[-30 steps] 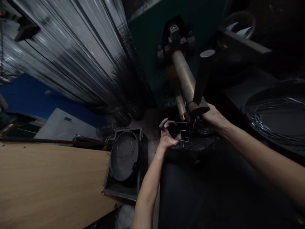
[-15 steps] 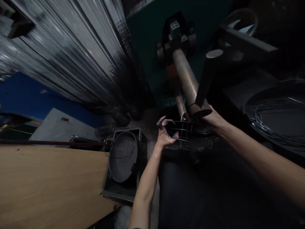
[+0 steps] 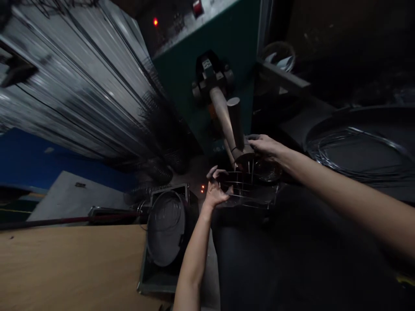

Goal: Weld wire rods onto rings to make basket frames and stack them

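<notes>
My left hand (image 3: 218, 192) is curled round the left end of a thin wire frame (image 3: 240, 185), thumb below and fingers above. The frame lies under the blunt end of a thick metal arm (image 3: 227, 123) that reaches out from a green machine (image 3: 175, 65). An upright cylinder (image 3: 236, 123) is fixed across that arm near its end. Right beside the cylinder, my right hand (image 3: 264, 146) has its fingers closed; what they hold is hidden in the dark. Small orange glowing spots (image 3: 202, 188) show left of my left hand.
At lower left, a round dark tray (image 3: 165, 255) with wire rings sits on a green metal crate (image 3: 162, 285) beside a wooden board (image 3: 71, 263). A large dark tray (image 3: 311, 125) holds wire loops (image 3: 353, 172) at right. A red lamp (image 3: 155, 21) glows on the machine.
The view has swung, so the machine sits further left and its red lamp shows. My right hand has moved up from under the arm's end to beside the cylinder. Orange glowing spots have appeared.
</notes>
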`<state>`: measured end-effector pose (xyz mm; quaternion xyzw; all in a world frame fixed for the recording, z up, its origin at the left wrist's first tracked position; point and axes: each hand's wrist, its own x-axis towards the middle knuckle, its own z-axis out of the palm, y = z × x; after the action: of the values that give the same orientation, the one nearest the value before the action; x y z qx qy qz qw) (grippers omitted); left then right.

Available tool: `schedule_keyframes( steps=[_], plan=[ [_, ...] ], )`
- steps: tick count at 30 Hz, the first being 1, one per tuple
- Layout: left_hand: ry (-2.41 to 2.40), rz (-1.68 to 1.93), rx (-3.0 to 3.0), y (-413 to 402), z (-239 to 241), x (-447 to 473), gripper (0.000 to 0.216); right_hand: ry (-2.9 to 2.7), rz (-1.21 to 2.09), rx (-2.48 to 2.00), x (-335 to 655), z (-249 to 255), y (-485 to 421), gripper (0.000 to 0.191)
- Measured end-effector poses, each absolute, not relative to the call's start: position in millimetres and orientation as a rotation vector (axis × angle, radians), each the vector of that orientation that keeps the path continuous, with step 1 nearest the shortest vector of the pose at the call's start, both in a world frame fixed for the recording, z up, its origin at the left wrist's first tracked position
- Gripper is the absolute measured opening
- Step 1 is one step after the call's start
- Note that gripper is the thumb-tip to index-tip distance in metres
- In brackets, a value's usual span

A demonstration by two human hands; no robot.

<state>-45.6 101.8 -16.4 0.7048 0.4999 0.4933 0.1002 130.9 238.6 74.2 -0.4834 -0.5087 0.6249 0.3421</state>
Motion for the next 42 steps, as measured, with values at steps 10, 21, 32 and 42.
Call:
schedule_keyframes(
  steps=[10,21,32,42],
  plan=[
    [0.915,0.902,2.729,-7,19,64,0.08,-2.203,0.817,-1.583,284,85,132,0.038],
    [1.23,1.284,0.913,-10,70,54,0.044,-2.204,0.987,-1.167,264,48,150,0.018],
    [0.933,1.272,0.488,30,68,98,0.041,-2.556,0.665,-1.076,175,39,174,0.032],
    [1.025,1.115,0.508,33,50,72,0.036,-2.47,1.0,-1.243,174,17,186,0.034]
  ],
)
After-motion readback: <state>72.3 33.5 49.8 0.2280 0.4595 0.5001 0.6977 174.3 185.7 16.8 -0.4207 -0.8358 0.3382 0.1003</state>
